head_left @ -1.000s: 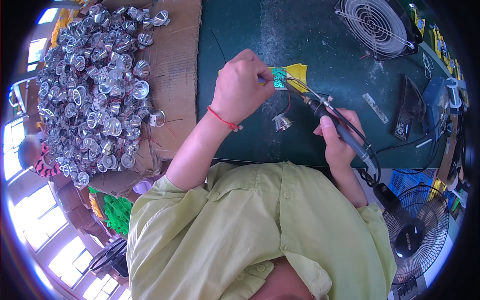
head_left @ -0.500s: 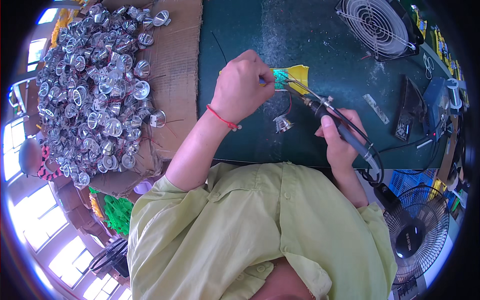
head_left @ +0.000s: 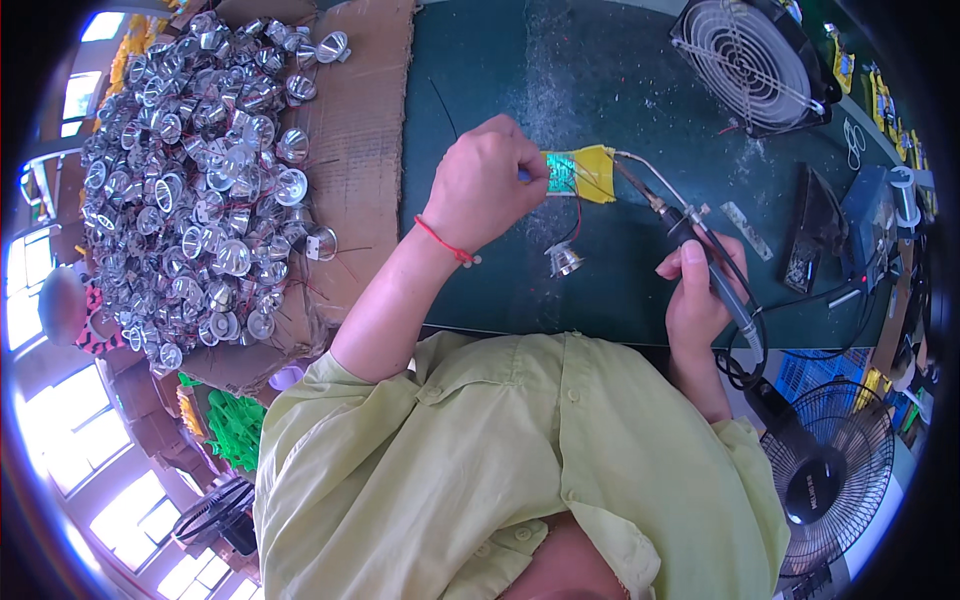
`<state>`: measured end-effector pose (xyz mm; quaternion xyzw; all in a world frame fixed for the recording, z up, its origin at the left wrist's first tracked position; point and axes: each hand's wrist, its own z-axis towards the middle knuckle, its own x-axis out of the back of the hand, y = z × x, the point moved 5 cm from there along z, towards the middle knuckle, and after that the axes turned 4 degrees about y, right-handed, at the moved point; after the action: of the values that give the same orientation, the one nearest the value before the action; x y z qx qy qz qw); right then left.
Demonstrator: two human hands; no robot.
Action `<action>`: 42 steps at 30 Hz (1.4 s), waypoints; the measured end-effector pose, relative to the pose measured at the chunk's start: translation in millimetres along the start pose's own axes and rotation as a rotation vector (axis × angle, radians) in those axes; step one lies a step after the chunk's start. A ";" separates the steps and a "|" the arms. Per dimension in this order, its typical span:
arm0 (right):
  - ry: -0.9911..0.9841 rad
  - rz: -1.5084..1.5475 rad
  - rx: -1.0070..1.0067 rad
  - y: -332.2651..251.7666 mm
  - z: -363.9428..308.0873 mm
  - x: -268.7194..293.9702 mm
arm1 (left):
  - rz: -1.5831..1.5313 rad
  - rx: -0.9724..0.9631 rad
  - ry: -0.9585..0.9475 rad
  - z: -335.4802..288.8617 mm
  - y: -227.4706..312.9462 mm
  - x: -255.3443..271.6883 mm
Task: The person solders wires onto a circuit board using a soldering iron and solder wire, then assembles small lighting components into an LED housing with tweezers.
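As right fingers grip a soldering iron, the circuit board shows bright green — left fingers curled (hold unclear).

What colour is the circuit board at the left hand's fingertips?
The circuit board is green, seen best in the head view.

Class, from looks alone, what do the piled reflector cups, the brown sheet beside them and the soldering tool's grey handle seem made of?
Reflector cups: metal or metal-coated plastic, the look leaves it open; mirror-bright silver highlights.
Brown sheet: most likely corrugated cardboard; matte, with a rough edge.
Grey handle: probably plastic; smooth, evenly coloured.
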<state>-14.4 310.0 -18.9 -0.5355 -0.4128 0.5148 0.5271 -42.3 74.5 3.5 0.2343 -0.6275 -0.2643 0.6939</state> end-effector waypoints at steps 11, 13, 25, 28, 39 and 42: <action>0.066 -0.066 0.005 7.3 11.9 20.6 | 0.326 -0.073 -0.210 15.7 -31.4 34.5; 0.079 -0.045 0.003 11.5 13.8 20.6 | 0.319 -0.014 -0.167 55.1 -39.8 37.1; 0.055 -0.054 -0.106 27.1 25.1 11.1 | 0.071 0.263 0.811 252.2 -85.8 53.1; 0.016 -0.104 -0.157 32.1 20.1 6.8 | 0.096 0.466 0.556 256.7 -149.2 58.2; 0.014 -0.078 -0.056 26.1 22.6 5.8 | -0.017 0.229 0.197 100.8 -75.5 46.2; -0.007 -0.039 -0.062 24.0 26.6 1.6 | -0.061 0.194 0.240 14.6 -65.4 28.2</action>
<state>-42.9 312.8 -40.5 -0.5418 -0.4406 0.4933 0.5187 -59.6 6.9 -16.9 0.3491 -0.5552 -0.1935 0.7297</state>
